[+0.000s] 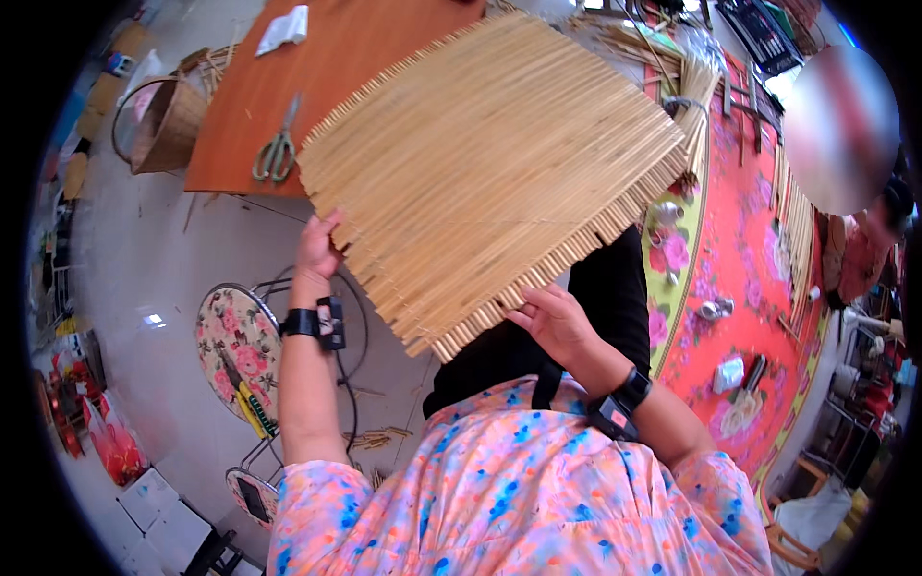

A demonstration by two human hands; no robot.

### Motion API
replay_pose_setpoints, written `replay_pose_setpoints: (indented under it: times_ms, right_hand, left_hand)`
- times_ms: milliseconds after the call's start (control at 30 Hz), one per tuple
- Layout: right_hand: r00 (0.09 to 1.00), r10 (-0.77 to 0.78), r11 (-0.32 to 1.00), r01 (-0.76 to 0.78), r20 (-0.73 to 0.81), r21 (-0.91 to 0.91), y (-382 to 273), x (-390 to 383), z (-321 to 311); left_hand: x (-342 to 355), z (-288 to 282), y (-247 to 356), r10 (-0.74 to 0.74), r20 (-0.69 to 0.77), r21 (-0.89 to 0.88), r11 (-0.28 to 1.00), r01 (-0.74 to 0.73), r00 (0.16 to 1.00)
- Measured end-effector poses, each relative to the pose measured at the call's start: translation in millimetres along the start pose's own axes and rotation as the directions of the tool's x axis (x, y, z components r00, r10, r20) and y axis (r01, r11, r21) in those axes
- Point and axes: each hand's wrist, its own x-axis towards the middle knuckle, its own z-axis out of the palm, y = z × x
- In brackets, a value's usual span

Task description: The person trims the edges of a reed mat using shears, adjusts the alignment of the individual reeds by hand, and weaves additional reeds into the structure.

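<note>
A large mat of thin bamboo sticks (490,173), laid side by side and bound with thread, is held tilted in front of me. Its far part reaches over the wooden table. My left hand (319,248) grips the mat's left edge, thumb on top and the other fingers partly hidden beneath. At the near right edge, where cut stick ends form an uneven row, my right hand (559,324) holds the rim between its fingers. Green-handled scissors (276,156) lie on the table, just left of the mat.
The orange-brown table (230,144) stands ahead, with a woven basket (168,130) to its left. A floral stool (235,350) bearing a yellow-green cutter (255,408) is near my left arm. On the right, a red floral cloth (711,346) carries bamboo strips (793,240); another person is beyond.
</note>
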Motion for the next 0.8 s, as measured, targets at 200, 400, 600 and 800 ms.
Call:
replay_pose_setpoints:
  times_ms: [200,400,600,800]
  right_hand:
    - [0.998,0.066,0.997,-0.066,0.012,0.039,3,10,-2]
    - [1.000,0.009,0.999,-0.008,0.024,-0.042,-4,19,-26]
    - [0.999,-0.017,0.987,0.012,-0.028,-0.161,-10,16,-16]
    - [0.998,-0.044,0.975,0.035,-0.033,-0.221,-9,17,-18]
  left_hand:
    - [-5,8,29,0.041,-0.107,0.373,0.928,0.002,0.993]
    - [-96,107,50,0.599,0.413,0.869,-0.034,-0.493,0.686]
    - [-155,198,26,0.211,0.722,0.553,0.397,-0.733,0.659]
    - [-157,226,9,0.137,0.714,0.689,0.034,-0.724,0.687]
